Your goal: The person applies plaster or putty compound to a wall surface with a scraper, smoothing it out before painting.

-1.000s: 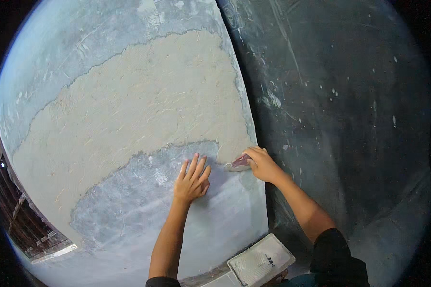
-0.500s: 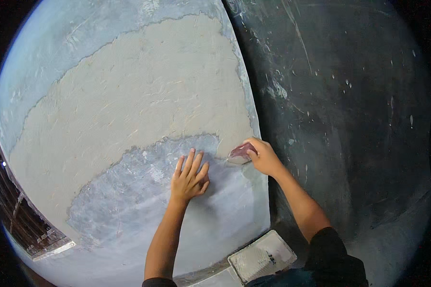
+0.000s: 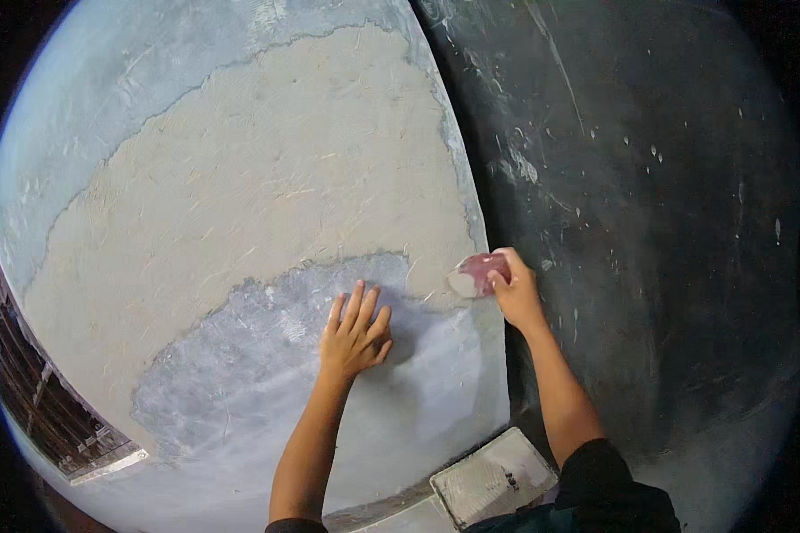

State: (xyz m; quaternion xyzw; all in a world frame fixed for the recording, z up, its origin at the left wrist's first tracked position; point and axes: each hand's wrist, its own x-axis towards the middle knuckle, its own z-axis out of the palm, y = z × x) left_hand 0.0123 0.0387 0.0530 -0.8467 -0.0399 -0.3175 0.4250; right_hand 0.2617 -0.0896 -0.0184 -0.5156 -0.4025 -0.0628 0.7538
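Spread flat against the bluish-grey wall (image 3: 418, 369) is my left hand (image 3: 355, 330), fingers apart, just below the beige plaster coat (image 3: 284, 169). My right hand (image 3: 517, 289) grips a reddish-purple putty spreader (image 3: 484, 271) at the wall's right edge. Pale, wet-looking plaster covers the spreader's left end, which overlaps the lower right corner of the coat. The coat has ragged borders and small ridges. Whether the spreader presses on the wall or hovers just off it, I cannot tell.
A dark panel (image 3: 649, 222) with pale drips fills the right side, meeting the wall at a vertical edge. Below, near my right arm, stands a plaster-smeared rectangular tray (image 3: 498, 480). A barred opening (image 3: 53, 400) sits at the lower left.
My right hand has moved a little to the right with the spreader, and a fresh strip of plaster shows at the coat's lower right. My left hand stays on the wall.
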